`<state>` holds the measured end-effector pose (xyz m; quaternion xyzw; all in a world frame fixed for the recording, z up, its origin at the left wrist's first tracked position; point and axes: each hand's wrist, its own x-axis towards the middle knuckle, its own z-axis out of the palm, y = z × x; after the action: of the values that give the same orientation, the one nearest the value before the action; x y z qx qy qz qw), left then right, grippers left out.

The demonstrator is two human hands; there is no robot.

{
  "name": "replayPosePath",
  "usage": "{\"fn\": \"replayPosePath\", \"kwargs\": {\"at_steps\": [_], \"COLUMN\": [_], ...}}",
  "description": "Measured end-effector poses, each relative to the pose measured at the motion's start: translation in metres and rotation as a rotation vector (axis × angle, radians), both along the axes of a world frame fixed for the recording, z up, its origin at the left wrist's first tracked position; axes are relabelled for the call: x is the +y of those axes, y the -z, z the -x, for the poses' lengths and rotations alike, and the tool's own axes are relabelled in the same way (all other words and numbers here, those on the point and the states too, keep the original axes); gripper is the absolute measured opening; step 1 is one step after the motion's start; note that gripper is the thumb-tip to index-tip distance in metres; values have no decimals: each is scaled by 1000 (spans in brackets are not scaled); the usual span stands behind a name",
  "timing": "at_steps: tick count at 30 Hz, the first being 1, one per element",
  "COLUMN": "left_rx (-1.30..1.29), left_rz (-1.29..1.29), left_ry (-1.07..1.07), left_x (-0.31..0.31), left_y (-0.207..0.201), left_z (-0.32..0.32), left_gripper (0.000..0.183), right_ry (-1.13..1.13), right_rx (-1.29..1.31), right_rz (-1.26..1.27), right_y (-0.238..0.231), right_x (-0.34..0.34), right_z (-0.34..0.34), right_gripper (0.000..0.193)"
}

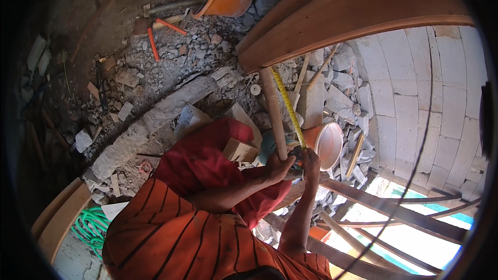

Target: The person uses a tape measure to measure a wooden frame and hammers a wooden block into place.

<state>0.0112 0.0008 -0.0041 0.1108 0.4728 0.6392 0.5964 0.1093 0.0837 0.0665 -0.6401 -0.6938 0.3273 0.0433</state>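
So we've got our left hand (278, 167) wrapped around the wooden stick (273, 114) and our right hand (310, 162) pinching the tape measure (287, 105), both running lengthwise up and away toward the wooden beam (332, 15).

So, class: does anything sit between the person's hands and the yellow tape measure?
Nothing visible does. The left hand and right hand both touch the tape measure at its lower end, beside the wooden stick.
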Motion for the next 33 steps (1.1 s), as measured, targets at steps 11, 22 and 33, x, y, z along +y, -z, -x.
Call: {"fn": "replayPosePath", "kwargs": {"at_steps": [11, 22, 33], "left_rx": [-77, 119, 151], "left_rz": [39, -90, -107], "left_ry": [93, -79, -105], "left_x": [-1, -2, 0], "left_y": [-19, 8, 8], "left_z": [17, -6, -7], "left_gripper": [25, 20, 20], "right_ry": [-63, 4, -21], "right_rx": [70, 55, 42], "right_rz": [-70, -46, -21], "right_y": [24, 4, 9], "right_x": [2, -5, -2], "right_z": [-20, -3, -12], "right_gripper": [30, 33, 34]}}
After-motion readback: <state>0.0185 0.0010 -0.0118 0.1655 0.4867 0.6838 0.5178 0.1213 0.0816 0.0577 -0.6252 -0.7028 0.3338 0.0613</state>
